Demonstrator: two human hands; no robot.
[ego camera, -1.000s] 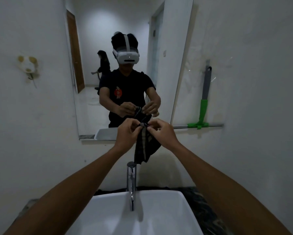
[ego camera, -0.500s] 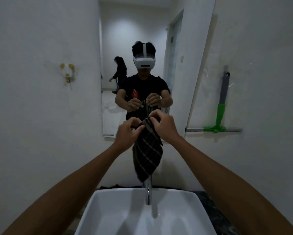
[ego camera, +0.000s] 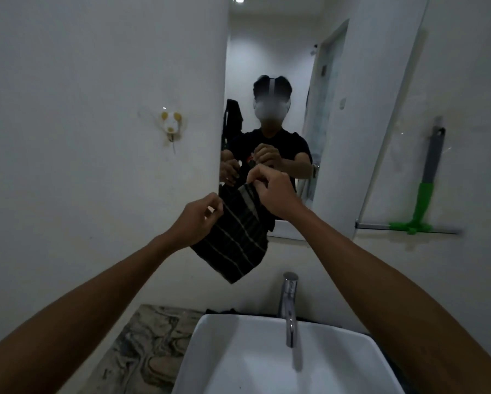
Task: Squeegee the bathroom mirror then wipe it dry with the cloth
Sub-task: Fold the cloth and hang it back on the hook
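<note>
A dark cloth [ego camera: 235, 240] with pale stripes hangs spread between both my hands in front of the mirror's lower edge. My left hand [ego camera: 200, 218] pinches its left edge. My right hand [ego camera: 275, 194] grips its top right corner, slightly higher. The tall wall mirror [ego camera: 281, 66] reflects a person in a dark shirt holding the same cloth. A squeegee [ego camera: 424, 200] with a grey and green handle hangs on the wall to the right of the mirror, blade down, held by no hand.
A white basin [ego camera: 284, 362] with a chrome tap [ego camera: 289, 302] sits below my arms. A marbled counter [ego camera: 150, 345] lies left of it. A small animal-shaped wall hook [ego camera: 170, 123] sticks to the left wall. A second figure shows in the mirror's reflection.
My hands have drawn apart and spread the cloth wider, the left hand dropping lower. The view has swung left, so the mirror, tap and squeegee now sit further right.
</note>
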